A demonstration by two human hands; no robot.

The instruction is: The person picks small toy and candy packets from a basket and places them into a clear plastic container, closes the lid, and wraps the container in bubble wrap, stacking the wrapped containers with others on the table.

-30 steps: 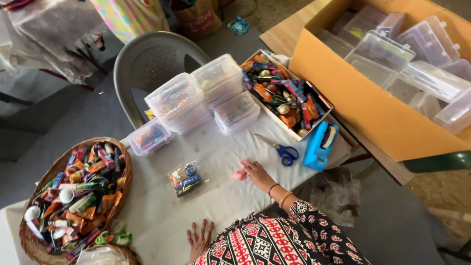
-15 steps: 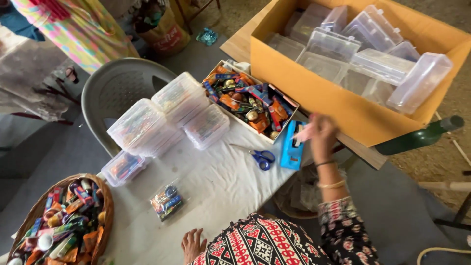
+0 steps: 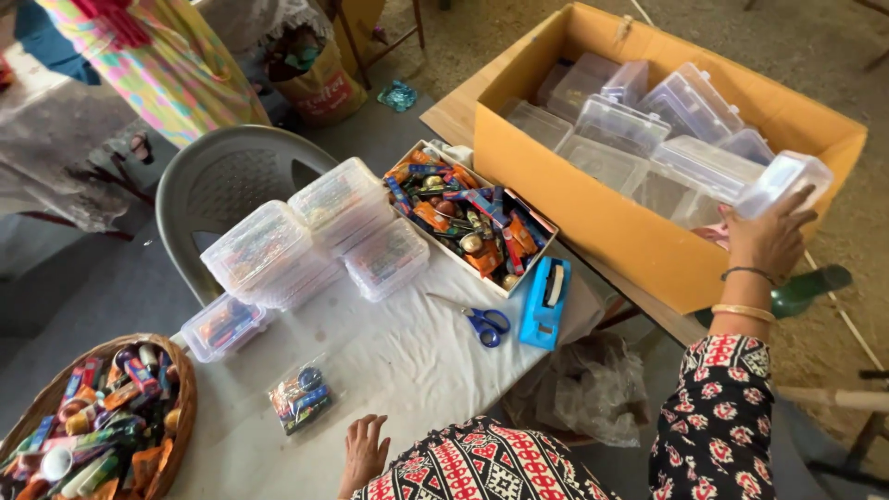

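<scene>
My right hand (image 3: 767,239) reaches out to the right and grips an empty clear plastic box (image 3: 783,181) at the edge of a big cardboard carton (image 3: 639,231) that holds several more clear boxes. My left hand (image 3: 363,451) rests flat on the white-covered table (image 3: 407,361), fingers spread, holding nothing. A small clear packet of colourful items (image 3: 299,396) lies on the table just left of that hand.
Stacked clear boxes filled with small items (image 3: 306,236) stand on the table's far side. An open box of mixed colourful items (image 3: 472,218), blue-handled scissors (image 3: 482,322) and a blue tape dispenser (image 3: 545,302) lie right of them. A wicker basket (image 3: 93,426) sits at left, a grey chair (image 3: 222,181) behind.
My right hand has left the table, swung right past the tape dispenser and taken hold of a clear box at the carton. My left hand has stayed on the table.
</scene>
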